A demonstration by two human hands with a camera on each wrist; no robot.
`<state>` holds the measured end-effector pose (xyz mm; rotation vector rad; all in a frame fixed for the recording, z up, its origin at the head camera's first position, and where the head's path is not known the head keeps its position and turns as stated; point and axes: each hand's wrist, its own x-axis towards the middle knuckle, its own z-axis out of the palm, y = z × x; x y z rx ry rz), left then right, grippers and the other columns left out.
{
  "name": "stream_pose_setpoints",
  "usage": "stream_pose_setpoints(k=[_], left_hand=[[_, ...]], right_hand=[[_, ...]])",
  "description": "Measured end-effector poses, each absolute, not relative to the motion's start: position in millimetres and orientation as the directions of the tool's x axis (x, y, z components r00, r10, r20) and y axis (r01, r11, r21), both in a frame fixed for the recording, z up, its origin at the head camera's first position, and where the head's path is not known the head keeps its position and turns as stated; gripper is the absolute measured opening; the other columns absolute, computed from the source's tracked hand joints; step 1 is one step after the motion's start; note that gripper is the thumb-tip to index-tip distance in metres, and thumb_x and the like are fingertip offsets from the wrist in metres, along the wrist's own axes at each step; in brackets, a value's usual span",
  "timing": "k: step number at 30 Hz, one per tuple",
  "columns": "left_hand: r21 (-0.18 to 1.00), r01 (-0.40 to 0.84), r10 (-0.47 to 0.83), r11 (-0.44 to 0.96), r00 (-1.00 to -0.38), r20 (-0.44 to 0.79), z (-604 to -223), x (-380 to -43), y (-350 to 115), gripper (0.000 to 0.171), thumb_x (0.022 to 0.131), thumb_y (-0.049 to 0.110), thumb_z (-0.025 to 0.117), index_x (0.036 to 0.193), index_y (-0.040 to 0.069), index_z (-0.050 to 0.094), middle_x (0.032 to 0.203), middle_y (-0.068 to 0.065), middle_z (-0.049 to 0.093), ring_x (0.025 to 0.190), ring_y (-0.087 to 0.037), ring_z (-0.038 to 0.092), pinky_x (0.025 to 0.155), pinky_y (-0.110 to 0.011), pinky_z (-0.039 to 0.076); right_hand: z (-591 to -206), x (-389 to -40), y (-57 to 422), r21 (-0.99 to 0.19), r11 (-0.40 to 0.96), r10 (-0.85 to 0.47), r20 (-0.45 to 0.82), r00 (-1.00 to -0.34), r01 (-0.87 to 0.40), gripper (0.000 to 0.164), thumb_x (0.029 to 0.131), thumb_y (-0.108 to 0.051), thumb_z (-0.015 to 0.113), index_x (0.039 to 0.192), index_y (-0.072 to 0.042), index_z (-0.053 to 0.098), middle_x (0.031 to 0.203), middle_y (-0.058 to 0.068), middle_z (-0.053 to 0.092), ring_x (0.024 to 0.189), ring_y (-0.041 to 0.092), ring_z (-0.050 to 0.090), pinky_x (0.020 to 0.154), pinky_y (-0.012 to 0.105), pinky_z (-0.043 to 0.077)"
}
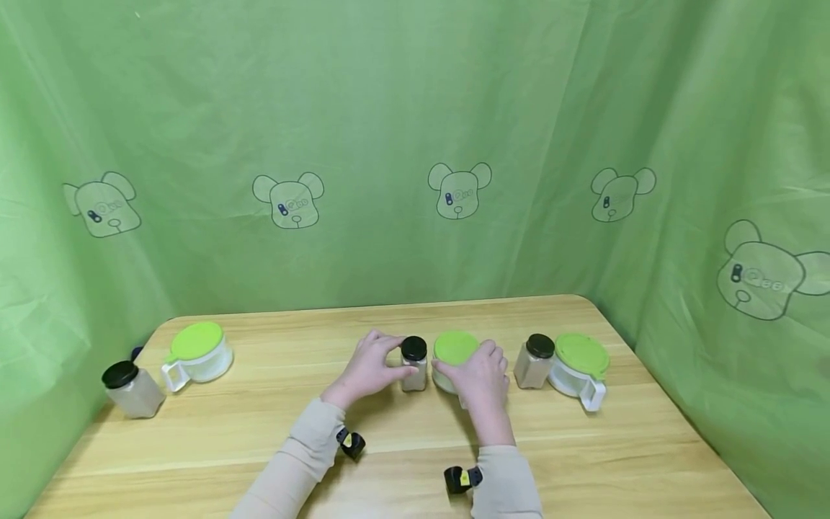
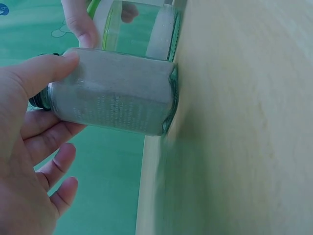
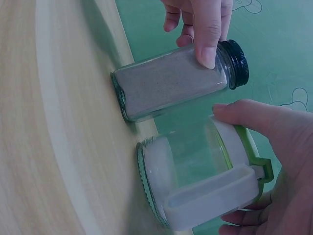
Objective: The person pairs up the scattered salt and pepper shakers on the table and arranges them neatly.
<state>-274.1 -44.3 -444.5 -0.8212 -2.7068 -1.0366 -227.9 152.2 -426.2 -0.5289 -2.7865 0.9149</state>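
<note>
My left hand [image 1: 369, 366] pinches a square glass spice jar [image 1: 414, 376] with a black screw lid, thumb on one side and fingertips on the other, just below the lid. Greyish powder fills most of this jar [image 2: 115, 93], which stands upright on the table. Close on its right is a round glass seasoning pot [image 3: 190, 156] with a green lid, a white handle and white contents low inside. My right hand [image 1: 483, 378] grips this pot around its lid, thumb on the side toward the spice jar. The handle [image 3: 212, 196] points toward me.
To the right stand another black-lidded jar [image 1: 534, 362] and a green-lidded pot [image 1: 581, 357], side by side. A similar jar [image 1: 134, 391] and pot [image 1: 198, 352] stand at the far left of the wooden table [image 1: 292, 425]. Green curtain [image 1: 363, 94] surrounds its back and sides.
</note>
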Motion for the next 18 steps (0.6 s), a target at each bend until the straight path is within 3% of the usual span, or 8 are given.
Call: stream_pose_setpoints(k=[9, 18], left_hand=[[0.613, 0.503, 0.438, 0.609, -0.858, 0.269, -444.8, -274.8, -43.6, 0.066, 0.079, 0.041, 0.078, 0.131, 0.005, 0.059, 0.128, -0.011, 0.065, 0.114, -0.023, 0.05, 0.103, -0.047, 0.038], [0.645, 0.484, 0.453, 0.591, -0.861, 0.232, -439.2, -272.5, -47.6, 0.073, 0.077, 0.044, 0.078, 0.138, 0.012, 0.053, 0.136, -0.006, 0.06, 0.121, -0.025, 0.05, 0.105, -0.051, 0.038]], right_hand=[[-424.5, -226.8, 153.0, -0.597, 0.75, 0.375, 0.027, -0.927, 0.286, 0.107, 0.068, -0.058, 0.079, 0.134, 0.011, 0.031, 0.127, 0.032, 0.044, 0.119, 0.046, 0.045, 0.095, 0.062, 0.043], [-419.9, -224.9, 154.8, -0.605, 0.756, 0.335, 0.033, -0.941, 0.249, 0.114, 0.071, -0.06, 0.077, 0.144, 0.009, 0.023, 0.138, 0.034, 0.037, 0.126, 0.048, 0.04, 0.098, 0.064, 0.041]])
